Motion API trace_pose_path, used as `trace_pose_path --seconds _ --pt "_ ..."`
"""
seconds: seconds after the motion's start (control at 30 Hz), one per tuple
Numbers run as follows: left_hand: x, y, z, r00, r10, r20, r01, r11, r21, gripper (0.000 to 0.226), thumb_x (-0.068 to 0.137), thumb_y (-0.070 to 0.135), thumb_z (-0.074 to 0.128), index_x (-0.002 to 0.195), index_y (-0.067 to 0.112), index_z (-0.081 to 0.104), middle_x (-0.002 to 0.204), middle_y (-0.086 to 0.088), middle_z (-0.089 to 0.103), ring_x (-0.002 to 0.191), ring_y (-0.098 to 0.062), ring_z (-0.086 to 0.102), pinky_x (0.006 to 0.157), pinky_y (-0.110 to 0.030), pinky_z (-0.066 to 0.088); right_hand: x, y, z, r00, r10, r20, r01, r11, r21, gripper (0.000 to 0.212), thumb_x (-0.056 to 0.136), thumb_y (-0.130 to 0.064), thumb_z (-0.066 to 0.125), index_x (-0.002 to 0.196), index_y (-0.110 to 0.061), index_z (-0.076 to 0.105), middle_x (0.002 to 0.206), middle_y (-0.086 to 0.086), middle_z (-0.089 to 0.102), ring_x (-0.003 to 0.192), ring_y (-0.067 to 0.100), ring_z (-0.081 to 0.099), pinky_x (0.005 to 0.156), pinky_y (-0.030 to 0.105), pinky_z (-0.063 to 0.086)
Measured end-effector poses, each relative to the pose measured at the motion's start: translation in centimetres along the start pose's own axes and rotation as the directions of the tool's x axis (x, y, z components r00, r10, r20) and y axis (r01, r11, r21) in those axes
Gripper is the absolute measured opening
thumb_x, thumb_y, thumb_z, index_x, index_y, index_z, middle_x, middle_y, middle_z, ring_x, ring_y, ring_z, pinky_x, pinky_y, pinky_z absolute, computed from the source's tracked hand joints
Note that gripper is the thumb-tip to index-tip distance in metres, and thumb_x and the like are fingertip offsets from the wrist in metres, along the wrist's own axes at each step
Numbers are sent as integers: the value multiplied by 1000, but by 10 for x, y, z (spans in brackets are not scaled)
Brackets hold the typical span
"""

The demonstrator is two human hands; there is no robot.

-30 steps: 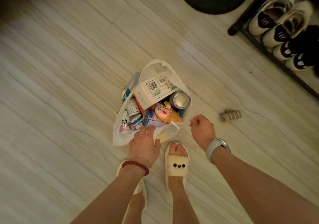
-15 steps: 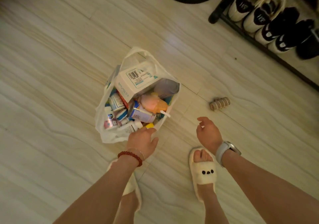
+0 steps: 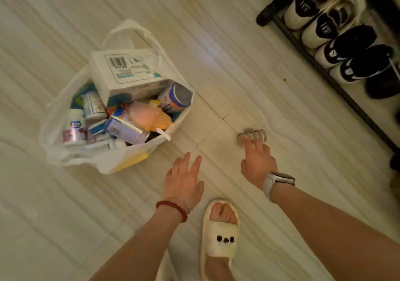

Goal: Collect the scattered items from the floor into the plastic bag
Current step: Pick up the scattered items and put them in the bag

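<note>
1. Since the earlier frames, the left hand [image 3: 184, 177] has been taken away from the rim of the plastic bag [image 3: 65, 150], and the right hand [image 3: 257, 163] has been moved forward to the ribbed roll [image 3: 252, 136] on the floor [image 3: 281, 111].
2. The right hand is reached out with the fingers bent down; the fingertips [image 3: 254, 144] are touching the near side of the ribbed roll. Whether the roll is already gripped cannot be told. A smartwatch [image 3: 279, 182] is worn on this wrist.
3. The left hand is held over the floor with the fingers straight and spread, and nothing is held in it. A red bead bracelet [image 3: 173, 208] is seen on its wrist.
4. The plastic bag is standing open on the floor, to the left of both hands and apart from them. It is filled with a white carton with a barcode [image 3: 121, 70], a can [image 3: 175, 97], a pink and yellow toy [image 3: 149, 116] and some small bottles and boxes.
5. The ribbed roll is lying on the floor, to the right of the bag and well apart from it.
6. One foot in a cream slipper [image 3: 219, 244] is placed below the right hand.
7. A black shoe rack [image 3: 303, 49] with white and black sneakers [image 3: 335, 31] is seen at the upper right.
</note>
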State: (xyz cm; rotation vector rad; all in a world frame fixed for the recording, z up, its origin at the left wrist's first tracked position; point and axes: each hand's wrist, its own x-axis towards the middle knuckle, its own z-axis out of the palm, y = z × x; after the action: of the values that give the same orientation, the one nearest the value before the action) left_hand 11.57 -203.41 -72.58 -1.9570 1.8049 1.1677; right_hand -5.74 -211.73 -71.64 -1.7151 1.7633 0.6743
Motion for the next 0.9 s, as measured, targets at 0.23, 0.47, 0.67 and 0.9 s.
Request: trace_pose_path --seconds 0.23,0.47,0.67,0.9 --pt "58 -48 78 998 -55 -36 63 957 282 80 89 46 45 142 33 -13 153 -8 -21 142 -32 -13 112 -56 10 82 23 47 997 42 -63 -52 986 -158 69 85 -6 47 141 -28 15 153 11 5 141 40 -1 107 57 26" --pt "38 -56 68 996 -80 29 74 982 173 70 92 36 42 144 30 -4 155 -7 -13 143 -27 -8 114 -48 12 46 3 56 994 -84 -72 81 995 -52 42 87 -12 49 127 -17 39 139 13 31 125 38 31 84 45 45" --pt "-23 -56 4 931 -86 -356 48 992 -115 44 75 18 59 119 14 55 122 -16 57 108 -33 58 79 -44 50 -29 -83 -1 903 -98 -417 304 832 463 38 81 -25 62 116 -18 48 109 -1 56 107 22 52 84 35 44" --pt "-70 -109 -79 668 -429 -607 293 903 -315 48 74 26 58 119 17 48 119 -18 56 105 -36 50 78 -47 45 -59 -202 -51 882 -281 -379 472 496 729 40 73 -21 65 109 -20 47 114 6 48 104 22 56 89 40 51"
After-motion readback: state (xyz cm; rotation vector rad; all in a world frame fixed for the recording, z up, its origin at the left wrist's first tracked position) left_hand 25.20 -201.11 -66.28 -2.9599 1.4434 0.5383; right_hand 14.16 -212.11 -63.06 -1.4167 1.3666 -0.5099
